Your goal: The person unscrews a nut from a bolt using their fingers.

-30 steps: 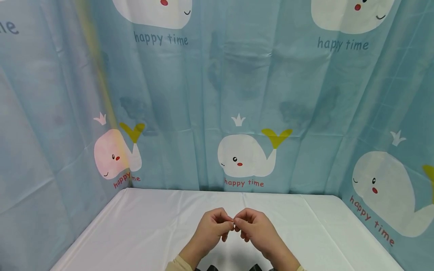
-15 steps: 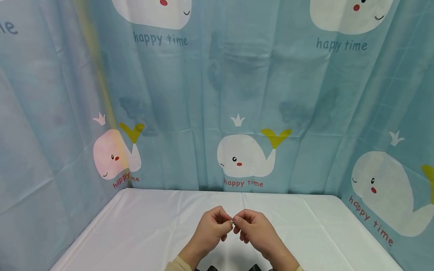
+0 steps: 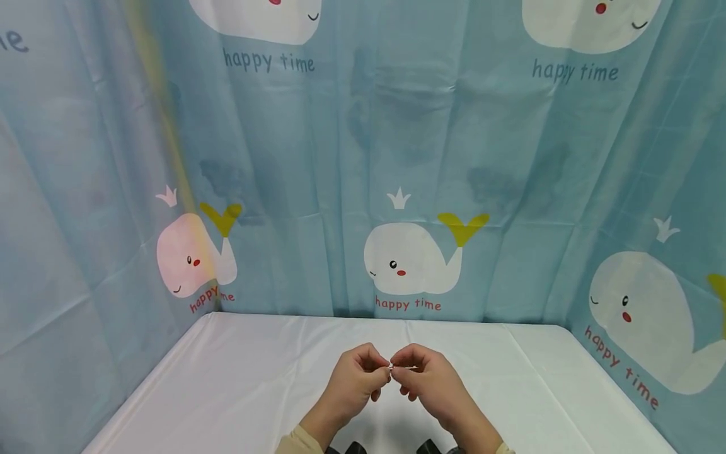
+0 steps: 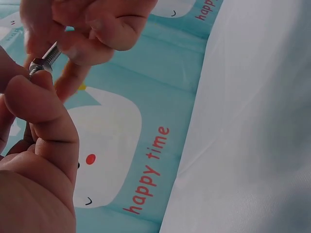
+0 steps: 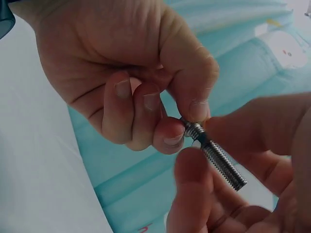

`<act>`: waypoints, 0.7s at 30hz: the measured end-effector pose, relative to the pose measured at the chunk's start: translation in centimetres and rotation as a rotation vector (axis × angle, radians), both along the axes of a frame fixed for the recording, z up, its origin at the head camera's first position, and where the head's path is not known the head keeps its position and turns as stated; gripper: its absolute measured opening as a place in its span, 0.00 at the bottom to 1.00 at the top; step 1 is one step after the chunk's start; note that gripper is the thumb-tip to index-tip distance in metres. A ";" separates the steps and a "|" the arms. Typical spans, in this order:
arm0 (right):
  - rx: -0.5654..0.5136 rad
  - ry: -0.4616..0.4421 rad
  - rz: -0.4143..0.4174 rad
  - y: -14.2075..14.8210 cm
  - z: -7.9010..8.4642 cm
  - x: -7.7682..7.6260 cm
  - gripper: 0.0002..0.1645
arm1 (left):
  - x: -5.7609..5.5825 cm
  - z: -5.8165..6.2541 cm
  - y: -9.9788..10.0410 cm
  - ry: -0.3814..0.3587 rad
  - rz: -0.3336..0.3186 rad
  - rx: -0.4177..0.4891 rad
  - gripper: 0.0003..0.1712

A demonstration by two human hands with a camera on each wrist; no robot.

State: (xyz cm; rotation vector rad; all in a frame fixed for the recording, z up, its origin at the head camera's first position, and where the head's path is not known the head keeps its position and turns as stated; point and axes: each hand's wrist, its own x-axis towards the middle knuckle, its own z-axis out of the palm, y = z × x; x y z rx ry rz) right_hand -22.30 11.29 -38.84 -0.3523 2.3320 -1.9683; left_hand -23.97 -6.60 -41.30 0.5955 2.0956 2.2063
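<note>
Metal rod (image 5: 226,166) newly bared

Between both hands it is held, one end pinched by thumb and finger of the left hand (image 3: 353,381); near its nut (image 4: 41,63) it is pinched by the right hand (image 3: 435,381). More is exposed than half a second ago, so a shifted grip is suggested. White cloth (image 3: 238,378) is spread below; blue curtain (image 3: 295,265) is hung beyond.

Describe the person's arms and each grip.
The left sleeve and right sleeve are plain beige. The left grip and right grip are bare, with no visible glove or ring. Black pieces show near the wrists, cut off by the frame.
</note>
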 end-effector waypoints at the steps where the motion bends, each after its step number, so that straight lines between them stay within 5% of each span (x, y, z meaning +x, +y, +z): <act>1: -0.009 0.000 -0.004 0.0 0.0 0.0 0.12 | 0.0 0.0 0.0 -0.004 -0.001 0.000 0.03; 8: 0.004 -0.044 0.001 -0.1 0.0 0.0 0.18 | 0.1 0.1 0.1 0.007 -0.002 -0.003 0.03; 12: 0.003 -0.018 0.000 -0.1 0.1 0.1 0.10 | 0.0 0.1 0.1 0.005 -0.004 -0.006 0.02; 21: -0.030 -0.040 0.019 0.0 0.3 0.2 0.20 | 0.2 0.2 0.0 0.009 -0.010 0.003 0.03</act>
